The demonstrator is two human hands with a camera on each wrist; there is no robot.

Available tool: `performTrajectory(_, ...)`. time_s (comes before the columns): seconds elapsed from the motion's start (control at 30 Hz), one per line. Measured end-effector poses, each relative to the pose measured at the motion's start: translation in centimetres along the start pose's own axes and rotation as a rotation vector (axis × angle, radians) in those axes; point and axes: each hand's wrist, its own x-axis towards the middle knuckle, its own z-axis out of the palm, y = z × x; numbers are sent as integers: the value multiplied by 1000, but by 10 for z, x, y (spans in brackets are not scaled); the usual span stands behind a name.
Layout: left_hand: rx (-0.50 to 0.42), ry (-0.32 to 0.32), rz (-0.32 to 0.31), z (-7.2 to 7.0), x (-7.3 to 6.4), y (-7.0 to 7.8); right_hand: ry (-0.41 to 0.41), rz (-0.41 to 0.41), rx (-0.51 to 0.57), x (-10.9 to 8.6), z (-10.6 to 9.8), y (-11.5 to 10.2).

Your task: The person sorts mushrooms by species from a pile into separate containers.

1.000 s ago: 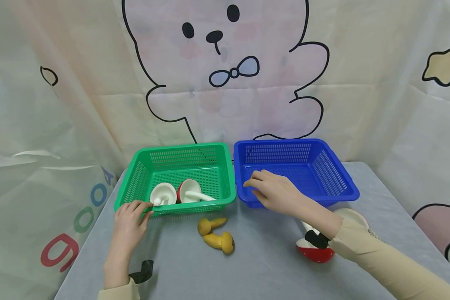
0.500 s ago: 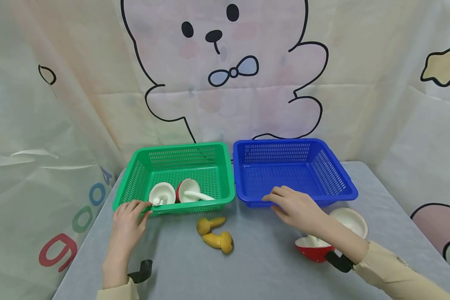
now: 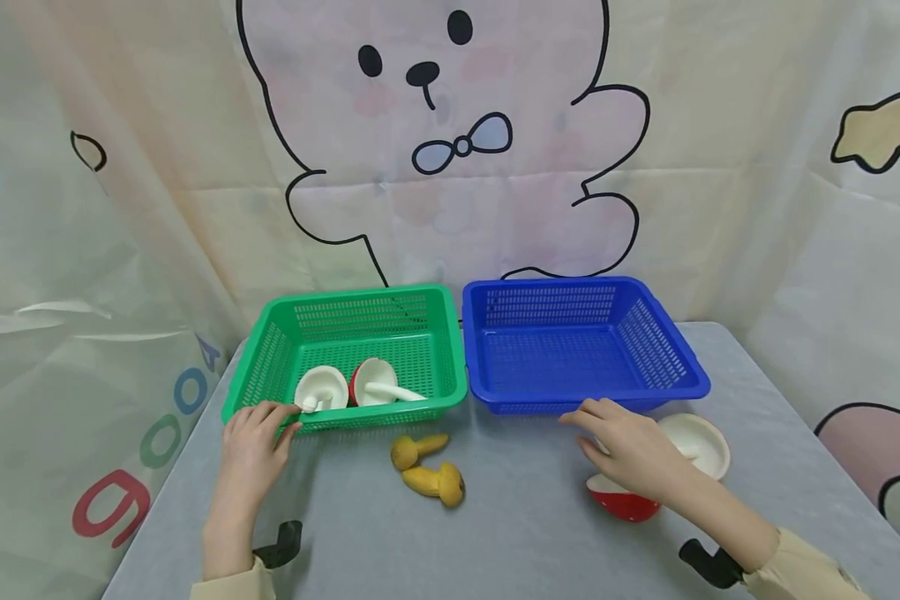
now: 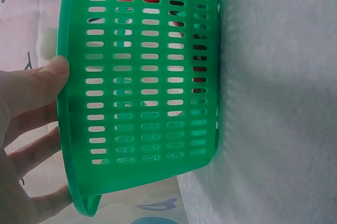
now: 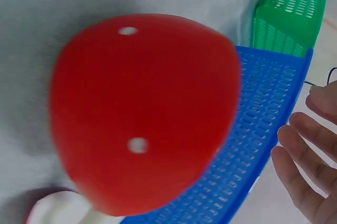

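My left hand (image 3: 249,454) grips the near rim of the green basket (image 3: 450,367) at its left corner. In the left wrist view the thumb (image 4: 56,67) lies on the rim, with the fingers behind it. Two toy mushrooms with white undersides lie in this basket: one plain white from above (image 3: 322,387), one with a red edge (image 3: 375,382). My right hand (image 3: 630,442) holds nothing, its fingers loosely bent, over a red-capped toy mushroom (image 3: 624,505) with white dots. It partly covers another white-bottomed mushroom (image 3: 701,442) behind.
A blue basket (image 3: 585,400) stands right beside the green one. Two yellow-brown toy mushrooms, one (image 3: 416,450) behind the other (image 3: 437,483), lie on the grey table (image 3: 525,533) in front of the baskets. A printed curtain (image 3: 457,217) hangs behind the table.
My right hand has drawn back from over the blue basket, moving right and nearer to the red-capped mushroom. My left hand has stayed on the green basket's rim.
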Motion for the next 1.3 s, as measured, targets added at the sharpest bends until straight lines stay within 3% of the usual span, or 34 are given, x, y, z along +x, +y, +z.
performTrajectory(0.27, -1, -19, -14, 2, -1, 0, 21, 22, -23, -16, 8, 11)
performTrajectory(0.57, -6, -22, -16, 2, 0, 1, -69, 199, 1, -26, 13, 21)
performTrajectory(0.73, -4, -16, -12, 3, 1, 1, -58, 257, 15, -29, 18, 26)
performTrajectory(1.1, -3, 28, 5, 1, -1, -2, -68, 289, 77, -29, 34, 29)
performTrajectory(1.3, 4, 4, -2, 0, -1, 0, -69, 292, 91, -29, 37, 25)
